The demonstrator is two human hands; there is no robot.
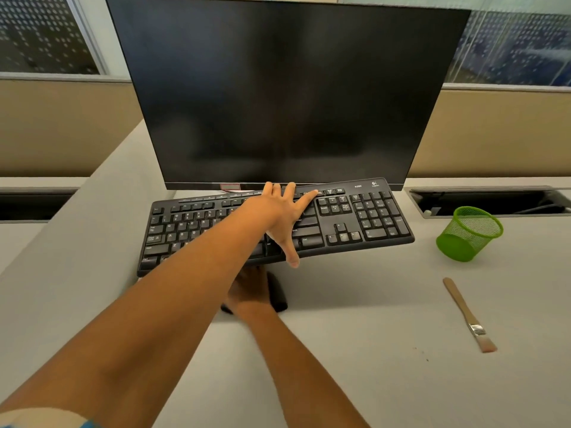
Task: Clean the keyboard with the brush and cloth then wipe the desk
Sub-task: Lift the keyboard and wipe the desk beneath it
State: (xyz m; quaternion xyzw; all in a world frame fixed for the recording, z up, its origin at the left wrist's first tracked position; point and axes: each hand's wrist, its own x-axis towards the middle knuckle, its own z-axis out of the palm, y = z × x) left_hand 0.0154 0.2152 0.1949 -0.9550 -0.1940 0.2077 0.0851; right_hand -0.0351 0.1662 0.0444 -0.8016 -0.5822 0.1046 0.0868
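The left hand (278,211) grips the keyboard (364,217) at mid-frame, fingers over its far edge, thumb on the near edge. Below it, the right hand (247,288) rests on a dark cloth (278,295); its fingers are hidden, so I cannot tell their state. The brush (468,315) lies at lower right on the desk (355,350).

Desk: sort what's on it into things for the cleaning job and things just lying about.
For the job: keyboard, held by left hand; cloth under right hand; brush; desk.
Lying about: monitor; mesh cup.
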